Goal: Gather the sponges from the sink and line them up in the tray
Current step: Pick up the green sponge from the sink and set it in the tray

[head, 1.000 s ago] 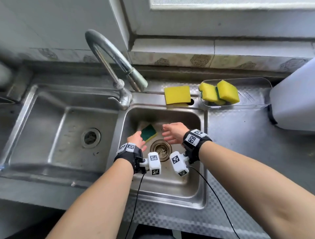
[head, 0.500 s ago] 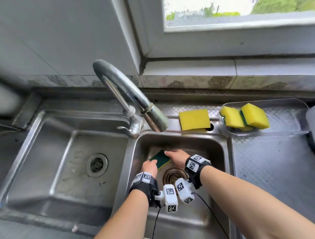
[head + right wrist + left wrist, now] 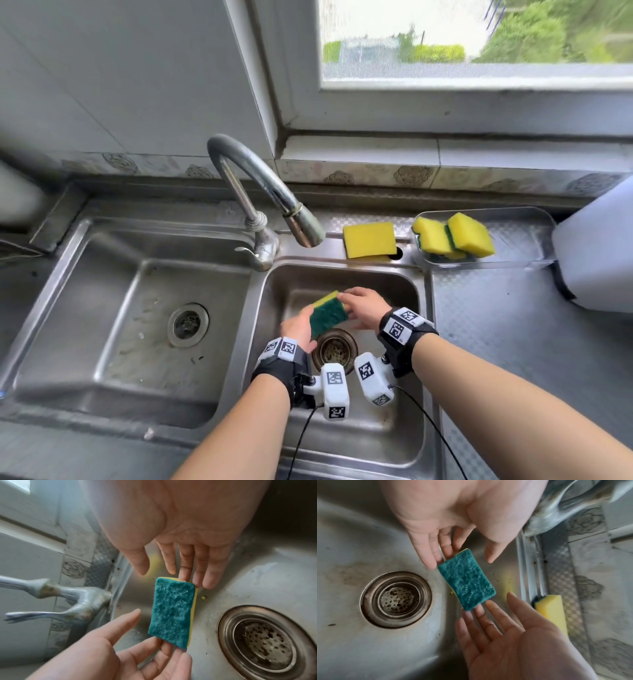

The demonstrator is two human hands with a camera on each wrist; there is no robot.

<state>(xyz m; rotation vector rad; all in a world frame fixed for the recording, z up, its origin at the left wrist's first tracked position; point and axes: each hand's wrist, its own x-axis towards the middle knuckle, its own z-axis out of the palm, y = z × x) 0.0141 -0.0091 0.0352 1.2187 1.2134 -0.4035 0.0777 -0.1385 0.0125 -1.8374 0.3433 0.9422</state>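
A sponge (image 3: 327, 313) (image 3: 467, 580) (image 3: 171, 612), green scouring side toward me and yellow below, is off the floor of the small sink basin (image 3: 394, 428). It is carried between straight fingertips at its two short ends. My left hand (image 3: 296, 325) (image 3: 453, 545) touches one end and my right hand (image 3: 363, 306) (image 3: 173, 574) the other; both thumbs stand clear of it. Two yellow sponges (image 3: 435, 236) (image 3: 471, 234) lean together in the clear tray (image 3: 520, 240) at the back right. Another yellow sponge (image 3: 370, 240) (image 3: 551, 612) lies on the ledge behind the basin.
The drain strainer (image 3: 334, 349) sits just below my hands. The curved faucet (image 3: 270, 192) has its spout over the basin's back left corner. A larger basin (image 3: 137, 308) lies to the left. A white container (image 3: 596, 260) stands on the counter, right of the tray.
Both hands closed in on the green-topped sponge and raised it off the basin floor. The head view tilted upward, bringing the window into sight.
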